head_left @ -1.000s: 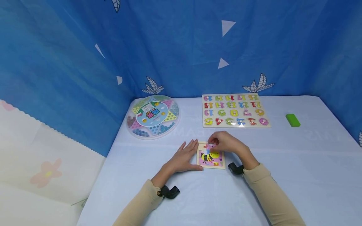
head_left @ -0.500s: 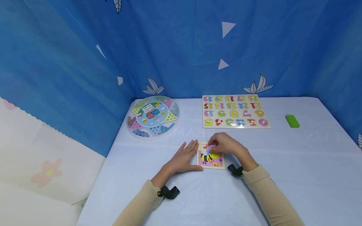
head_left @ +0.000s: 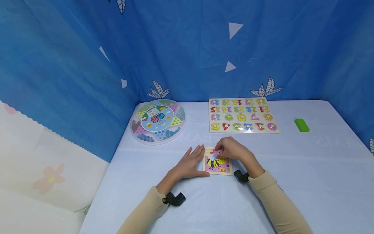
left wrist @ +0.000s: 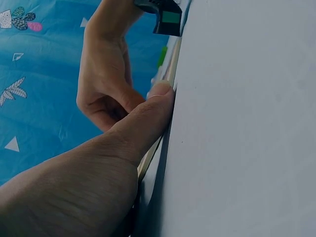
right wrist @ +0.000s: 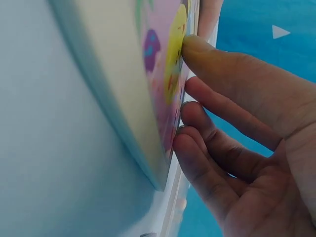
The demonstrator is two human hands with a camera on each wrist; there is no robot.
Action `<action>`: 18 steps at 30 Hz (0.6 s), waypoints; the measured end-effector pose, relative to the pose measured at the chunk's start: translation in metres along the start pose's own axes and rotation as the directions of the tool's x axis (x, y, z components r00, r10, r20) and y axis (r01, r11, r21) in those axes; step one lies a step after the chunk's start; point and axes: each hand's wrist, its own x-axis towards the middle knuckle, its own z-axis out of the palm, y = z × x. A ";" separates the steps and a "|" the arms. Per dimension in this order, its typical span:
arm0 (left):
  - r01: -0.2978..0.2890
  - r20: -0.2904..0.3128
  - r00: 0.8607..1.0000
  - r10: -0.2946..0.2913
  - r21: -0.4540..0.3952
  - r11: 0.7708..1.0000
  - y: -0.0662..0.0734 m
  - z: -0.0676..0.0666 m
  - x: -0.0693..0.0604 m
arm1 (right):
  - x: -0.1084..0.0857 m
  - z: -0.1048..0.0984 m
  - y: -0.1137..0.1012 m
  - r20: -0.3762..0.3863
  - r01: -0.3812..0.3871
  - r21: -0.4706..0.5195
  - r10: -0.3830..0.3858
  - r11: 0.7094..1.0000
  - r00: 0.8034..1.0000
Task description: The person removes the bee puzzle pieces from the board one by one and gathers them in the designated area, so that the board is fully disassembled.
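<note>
From my end, the right hand is bent into a narrow grip, thumb and fingertips gathered on the far right part of the puzzle. Up close, the thumb tip meets the yellow print, with the other tips bunched just beside it; whether a loose piece is pinched there, I can't tell. The left hand I have spread wide, straight fingers along the puzzle's left side, thumb on its near edge, holding nothing else.

The puzzle is thin and square, flat on the cloth under the grip: a pale wood rim around a smooth bee print on pink.

Beyond the right hand lies the number board, flat wood with rows of bright numerals set into it. Well to the grip's right is a green block.

Left of the grip and farther out, I have the round clear plastic disc, a coloured star inside, with blue and reddish marbles in compartments around its rim. Behind everything hangs a blue curtain, creased.
</note>
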 end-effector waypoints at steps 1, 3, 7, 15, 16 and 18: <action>0.000 0.002 1.000 0.000 -0.001 1.000 0.000 0.000 0.000 | 0.000 0.000 0.000 0.004 -0.002 0.001 0.002 1.000 1.000; 0.001 0.006 1.000 -0.001 -0.001 1.000 0.000 0.000 0.000 | 0.001 0.000 0.001 0.011 0.000 0.005 0.000 1.000 1.000; -0.003 0.007 1.000 0.003 0.000 1.000 0.000 -0.001 0.000 | 0.001 -0.002 0.002 0.017 -0.003 0.033 0.002 0.999 1.000; -0.014 -0.007 1.000 0.014 -0.006 1.000 -0.001 -0.001 0.000 | 0.001 -0.003 0.005 -0.002 0.020 0.040 -0.019 0.999 1.000; -0.016 -0.007 1.000 0.016 -0.006 1.000 -0.001 -0.001 0.000 | 0.001 -0.003 0.005 -0.002 0.018 0.039 -0.018 0.999 1.000; -0.016 -0.007 1.000 0.016 0.000 1.000 -0.002 0.000 0.000 | 0.001 -0.002 0.004 -0.001 0.013 0.042 -0.013 0.999 1.000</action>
